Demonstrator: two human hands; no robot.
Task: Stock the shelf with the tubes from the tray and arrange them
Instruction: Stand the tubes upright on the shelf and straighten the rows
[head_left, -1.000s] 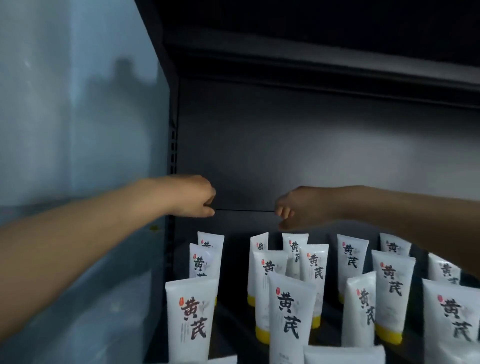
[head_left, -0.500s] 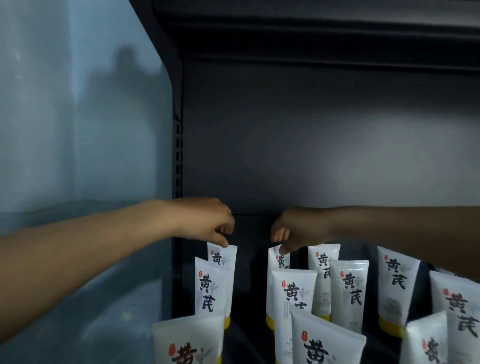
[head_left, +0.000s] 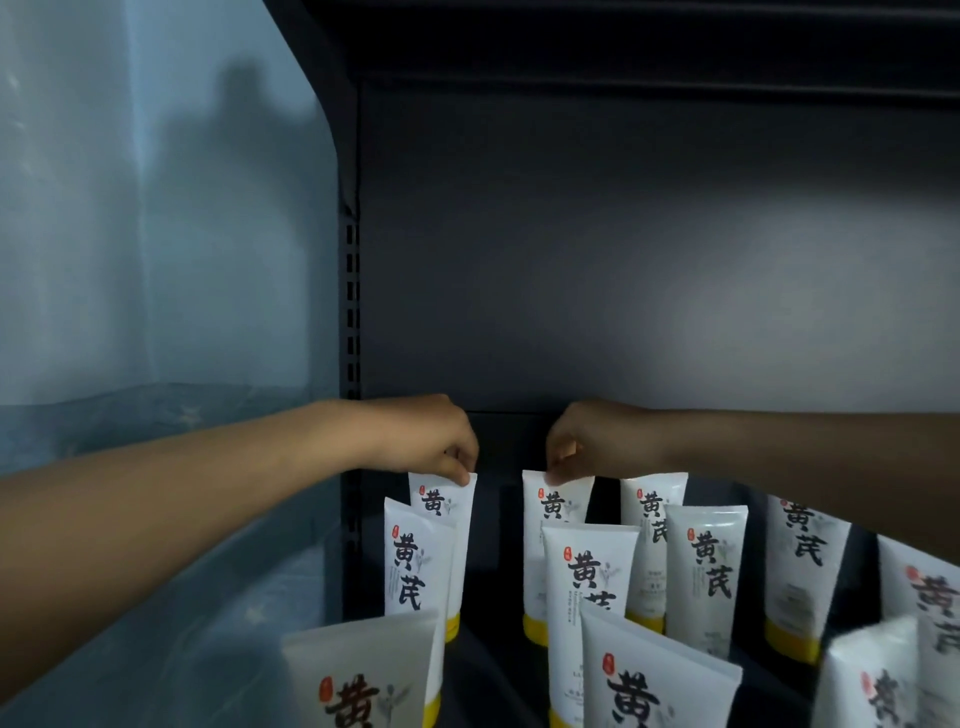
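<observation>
Several white tubes with black characters and yellow caps stand cap-down on the dark shelf (head_left: 483, 670). My left hand (head_left: 431, 441) pinches the top edge of the back-left tube (head_left: 451, 512). My right hand (head_left: 587, 441) pinches the top edge of the back tube (head_left: 558, 506) in the neighbouring row. Both tubes stand upright at the rear of the shelf. Between those two rows runs a narrow dark gap. More tubes (head_left: 704, 566) stand in rows to the right and in front, the nearest ones cut off by the bottom edge. No tray shows.
The shelf's dark back panel (head_left: 623, 260) rises behind the tubes, with an upper shelf (head_left: 623, 47) overhead. A slotted upright (head_left: 352, 312) marks the left corner. A translucent bluish side panel (head_left: 156, 260) closes the left side.
Both hands have come down from mid-air onto the tops of the two rear tubes. The view has shifted closer to the shelf and lower.
</observation>
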